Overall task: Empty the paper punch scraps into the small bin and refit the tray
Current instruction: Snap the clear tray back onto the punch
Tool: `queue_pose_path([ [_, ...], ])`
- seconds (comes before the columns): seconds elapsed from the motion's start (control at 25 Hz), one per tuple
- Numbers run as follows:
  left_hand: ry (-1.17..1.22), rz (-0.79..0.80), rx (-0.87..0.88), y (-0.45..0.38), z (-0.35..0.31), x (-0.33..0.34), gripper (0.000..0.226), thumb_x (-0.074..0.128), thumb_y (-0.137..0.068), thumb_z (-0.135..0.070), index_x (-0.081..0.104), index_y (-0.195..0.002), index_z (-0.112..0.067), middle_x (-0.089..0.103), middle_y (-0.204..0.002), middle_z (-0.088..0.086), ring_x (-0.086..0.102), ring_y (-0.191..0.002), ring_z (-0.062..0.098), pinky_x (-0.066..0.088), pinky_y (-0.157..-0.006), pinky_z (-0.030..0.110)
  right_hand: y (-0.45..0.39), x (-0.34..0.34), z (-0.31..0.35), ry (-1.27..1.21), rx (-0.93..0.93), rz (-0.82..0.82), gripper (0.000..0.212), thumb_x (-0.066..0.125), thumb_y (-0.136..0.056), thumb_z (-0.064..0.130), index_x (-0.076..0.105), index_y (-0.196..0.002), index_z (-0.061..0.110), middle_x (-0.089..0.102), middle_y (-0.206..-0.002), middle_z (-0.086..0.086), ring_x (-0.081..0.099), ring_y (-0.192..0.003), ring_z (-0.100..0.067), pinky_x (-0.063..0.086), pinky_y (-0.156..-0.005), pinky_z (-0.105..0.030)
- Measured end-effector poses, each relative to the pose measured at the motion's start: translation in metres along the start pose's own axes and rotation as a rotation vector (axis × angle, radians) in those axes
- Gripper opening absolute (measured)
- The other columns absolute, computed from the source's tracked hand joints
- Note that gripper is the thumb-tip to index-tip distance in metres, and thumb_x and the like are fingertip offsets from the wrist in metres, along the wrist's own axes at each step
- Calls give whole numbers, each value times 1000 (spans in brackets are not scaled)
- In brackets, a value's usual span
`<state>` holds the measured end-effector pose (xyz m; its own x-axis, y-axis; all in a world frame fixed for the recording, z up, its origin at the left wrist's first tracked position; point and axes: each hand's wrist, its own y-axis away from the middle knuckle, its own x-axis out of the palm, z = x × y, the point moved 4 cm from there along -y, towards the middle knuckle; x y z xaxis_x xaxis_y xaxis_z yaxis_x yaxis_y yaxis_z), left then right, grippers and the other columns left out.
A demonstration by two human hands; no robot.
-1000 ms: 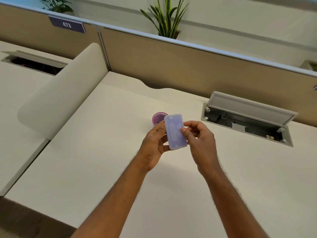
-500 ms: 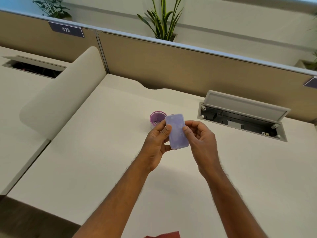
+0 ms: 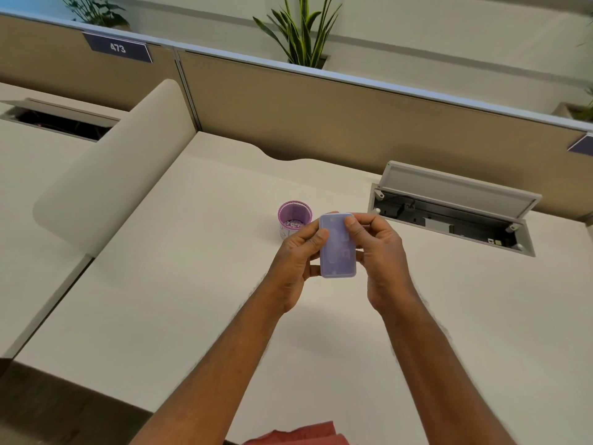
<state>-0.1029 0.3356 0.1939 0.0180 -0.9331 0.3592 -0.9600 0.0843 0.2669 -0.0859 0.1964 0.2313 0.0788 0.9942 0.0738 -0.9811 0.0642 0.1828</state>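
Both hands hold a pale lilac plastic piece, the paper punch [image 3: 337, 248], with its flat translucent tray side facing up, above the white desk [image 3: 192, 300]. My left hand [image 3: 296, 263] grips its left edge, thumb on top. My right hand [image 3: 377, 252] grips the right edge, with fingers curled over the top corner. Just beyond my left hand stands the small purple mesh bin [image 3: 294, 216], upright, with paper scraps lying in its bottom. The punch's underside is hidden.
An open cable hatch [image 3: 449, 216] with a raised grey lid sits in the desk at the right. A padded cream divider [image 3: 118, 184] bounds the left side. A tan partition [image 3: 321, 114] runs along the back, with plants behind it.
The punch has turned a little more upright in my hands, and my right fingers have shifted up to its top corner. The camera view has tilted down slightly.
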Motion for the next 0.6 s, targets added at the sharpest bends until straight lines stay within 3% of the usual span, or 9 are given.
queue_pose_path([
  [0.16, 20, -13, -14, 0, 3, 4, 19, 63, -92, -46, 74, -106, -51, 77, -108, -14, 75, -103, 18, 63, -78, 37, -1, -6, 0, 21, -26, -4, 18, 63, -97, 27, 67, -110, 14, 71, -108, -4, 70, -98, -22, 59, -65, -21],
  [0.4, 65, -145, 7, 0, 7, 21, 32, 69, -79, -49, 71, -107, -34, 78, -102, -7, 76, -94, 23, 64, -77, 36, 10, -14, -6, 25, -64, -57, 11, 66, -95, 29, 65, -106, 29, 70, -101, 8, 71, -92, -14, 59, -67, -19],
  [0.52, 161, -192, -38, -2, 8, 23, 17, 68, -89, -40, 68, -104, -32, 77, -100, -4, 77, -87, 20, 63, -71, 32, 18, -31, -13, 115, -74, -82, 22, 73, -92, 33, 65, -109, 21, 68, -102, -8, 66, -90, -14, 60, -75, -27],
  [0.6, 205, -220, -51, -3, 6, 23, 12, 66, -94, -35, 65, -105, -31, 73, -106, 1, 76, -88, 22, 63, -69, 32, 25, -41, -19, 143, -41, -49, 25, 76, -89, 35, 65, -101, 15, 69, -91, -6, 66, -81, -13, 59, -72, -28],
])
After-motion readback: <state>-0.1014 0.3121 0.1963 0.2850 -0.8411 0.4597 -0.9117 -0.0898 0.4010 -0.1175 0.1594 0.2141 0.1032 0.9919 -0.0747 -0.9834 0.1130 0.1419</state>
